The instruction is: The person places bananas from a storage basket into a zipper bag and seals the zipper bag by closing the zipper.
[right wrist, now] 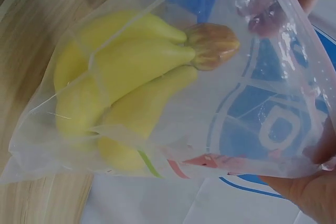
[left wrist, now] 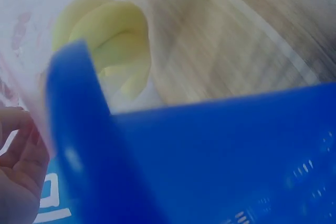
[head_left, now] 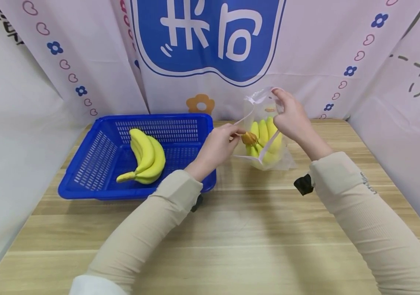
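Observation:
A clear plastic bag (head_left: 286, 161) with a pink-edged mouth sits on the table, held wide at the top. Inside it lies a bunch of yellow bananas (head_left: 272, 145) with a brown stem end, seen close up through the plastic in the right wrist view. My left hand (head_left: 218, 144) pinches the near left edge of the mouth, beside the stem end. On the other side, my right hand (head_left: 292, 116) grips the upper right edge of the bag. The left wrist view shows the left fingers (left wrist: 29, 148) at the pink edge.
A blue perforated basket (head_left: 84, 192) stands to the left, its right end under my left forearm. Another banana bunch (head_left: 147, 157) rests in it. Behind the wooden table (head_left: 232, 246) hangs a printed curtain (head_left: 95, 61).

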The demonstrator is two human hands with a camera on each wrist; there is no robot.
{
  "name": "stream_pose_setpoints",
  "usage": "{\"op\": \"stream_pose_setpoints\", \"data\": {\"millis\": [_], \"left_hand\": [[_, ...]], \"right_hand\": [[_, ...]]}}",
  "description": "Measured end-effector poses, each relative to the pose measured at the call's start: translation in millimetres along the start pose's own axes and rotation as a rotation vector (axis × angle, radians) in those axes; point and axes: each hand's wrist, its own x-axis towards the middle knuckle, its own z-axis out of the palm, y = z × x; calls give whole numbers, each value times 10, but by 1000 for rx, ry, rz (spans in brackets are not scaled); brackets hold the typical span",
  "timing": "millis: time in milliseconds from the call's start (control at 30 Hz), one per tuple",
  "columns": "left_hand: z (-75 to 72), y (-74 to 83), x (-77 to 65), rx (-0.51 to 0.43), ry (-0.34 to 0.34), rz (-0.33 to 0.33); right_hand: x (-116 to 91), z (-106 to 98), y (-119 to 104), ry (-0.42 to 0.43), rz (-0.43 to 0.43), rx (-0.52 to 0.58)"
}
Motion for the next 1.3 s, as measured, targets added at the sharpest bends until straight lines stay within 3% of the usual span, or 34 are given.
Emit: {"op": "stream_pose_setpoints", "data": {"millis": [433,800,1067,1300], "left_hand": [[-285,-198,-76,12,42,-76],[-652,-578,-223,-14,19,-334],[-833,-942,-419,6,-2,-434],[-931,-1133,-576,35,-36,-529]], "right_hand": [[2,-32,103,-2,-5,-41],[10,-50,204,-24,20,-37],[7,-41,219,-41,35,-58],[2,-33,231,-47,19,-64]]}}
